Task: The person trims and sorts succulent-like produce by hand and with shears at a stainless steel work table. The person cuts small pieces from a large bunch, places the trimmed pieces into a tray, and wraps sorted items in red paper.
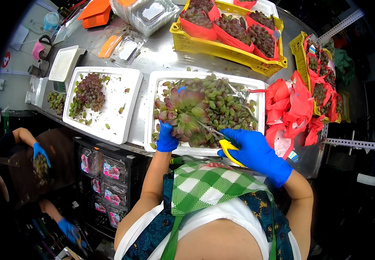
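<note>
My left hand (168, 136), in a blue glove, grips a bunch of green and purple grapes (187, 112) over a white foam tray (203, 151); a blue fingertip shows at the bunch's far side. In my right hand (255, 151), also gloved in blue, are yellow-handled scissors (229, 152), their blades pointing into the bunch's right side. Many loose green grapes (229, 112) lie in the tray under and beside the bunch. Red-handled snips (244, 92) rest on them at the tray's right end, their jaws apart.
Left stands another white tray (119, 107) with grapes, beside a scale (63, 63). Yellow crates (229, 53) hold wrapped bunches behind and right. Red wrappers (286, 104) lie right of my tray. Clear plastic boxes (148, 16) are stacked behind. A co-worker's gloved hand (41, 154) holds grapes at left.
</note>
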